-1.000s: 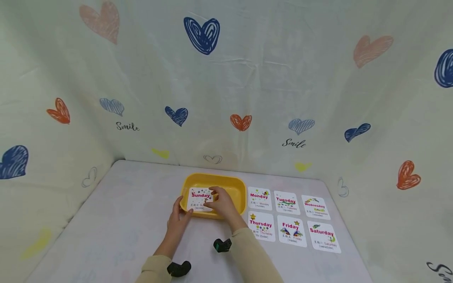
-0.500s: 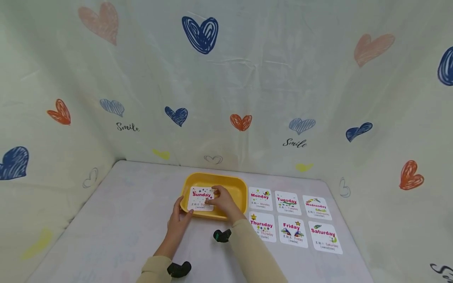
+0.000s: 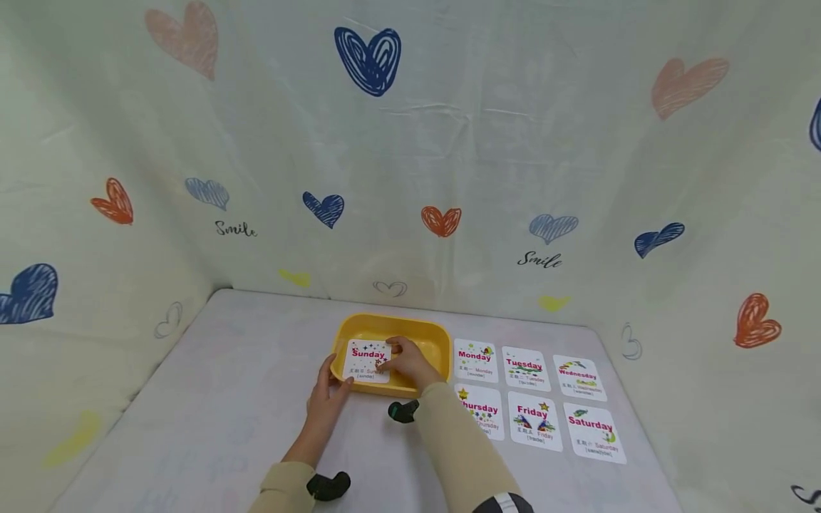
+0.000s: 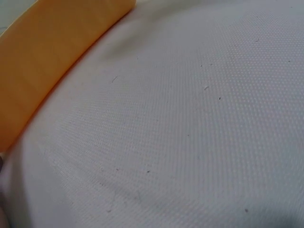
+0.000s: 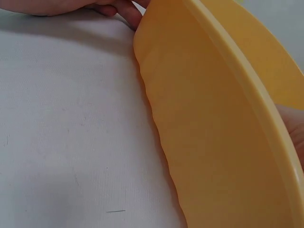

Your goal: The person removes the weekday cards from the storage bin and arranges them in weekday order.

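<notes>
A shallow yellow plastic tray (image 3: 420,329) stands on the white-covered table. In it is a white card printed "Sunday" (image 3: 361,363), on the tray's left side. My left hand (image 3: 324,406) holds the tray's front left corner, fingers along the left side and thumb at the front wall. My right hand (image 3: 413,365) reaches over the front rim into the tray, its thumb and fingers at the Sunday card's right edge. In the right wrist view the tray's outer wall (image 5: 199,118) hides most of that hand. The left wrist view shows the wall's orange-yellow outside (image 4: 52,52) and table cloth.
Right of the tray lie two rows of cards: Monday (image 3: 475,360), Tuesday (image 3: 526,369), Wednesday (image 3: 580,377) behind, Thursday (image 3: 484,410), Friday (image 3: 535,420), Saturday (image 3: 594,432) in front. My right sleeve (image 3: 452,434) partly covers Thursday. A heart-printed curtain (image 3: 474,142) encloses the table's back and sides.
The head view has shifted slightly, so everything appears a little further right. The tray, the Sunday card and both hands keep nearly the same places relative to one another.
</notes>
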The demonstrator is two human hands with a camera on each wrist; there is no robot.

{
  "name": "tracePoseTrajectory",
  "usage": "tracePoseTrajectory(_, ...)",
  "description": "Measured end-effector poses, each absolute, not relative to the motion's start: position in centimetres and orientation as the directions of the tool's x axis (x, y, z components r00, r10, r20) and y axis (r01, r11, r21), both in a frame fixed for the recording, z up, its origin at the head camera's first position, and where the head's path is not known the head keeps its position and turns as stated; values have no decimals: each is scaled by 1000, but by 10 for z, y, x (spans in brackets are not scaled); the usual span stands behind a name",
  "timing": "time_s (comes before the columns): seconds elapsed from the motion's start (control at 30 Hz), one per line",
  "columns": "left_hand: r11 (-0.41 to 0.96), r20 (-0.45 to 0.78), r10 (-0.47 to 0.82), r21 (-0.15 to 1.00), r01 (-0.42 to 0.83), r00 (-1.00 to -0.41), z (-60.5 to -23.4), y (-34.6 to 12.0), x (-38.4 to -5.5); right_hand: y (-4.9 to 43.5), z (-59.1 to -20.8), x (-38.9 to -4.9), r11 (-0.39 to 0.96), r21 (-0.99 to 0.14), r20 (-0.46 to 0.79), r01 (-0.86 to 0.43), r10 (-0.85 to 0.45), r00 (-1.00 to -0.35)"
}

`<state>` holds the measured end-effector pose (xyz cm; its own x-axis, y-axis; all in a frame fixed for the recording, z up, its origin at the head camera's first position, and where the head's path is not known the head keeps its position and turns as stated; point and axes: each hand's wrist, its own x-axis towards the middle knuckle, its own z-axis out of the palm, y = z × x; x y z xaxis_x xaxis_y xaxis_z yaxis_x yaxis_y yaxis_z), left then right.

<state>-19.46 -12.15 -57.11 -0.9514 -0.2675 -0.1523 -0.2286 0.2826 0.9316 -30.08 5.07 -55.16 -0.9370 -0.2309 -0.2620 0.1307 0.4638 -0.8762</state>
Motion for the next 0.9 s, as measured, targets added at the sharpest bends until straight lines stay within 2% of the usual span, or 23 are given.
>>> tracePoseTrajectory(0.3,304,-70,-298,938,-164,-952,-571,-120,-192,55,-549,-303,492,-865,-270,102,-285,-920)
tracePoseTrajectory(0.53,284,-117,-271,938,-196,-955,-571,-121,-194,58,-547,-305,576,-816,-281,48,-322,-904)
tracePoseTrajectory(0.9,281,-135,-282,935,-217,-950,-569,-120,-194,60,-545,-307,567,-817,-314,102,-290,-904)
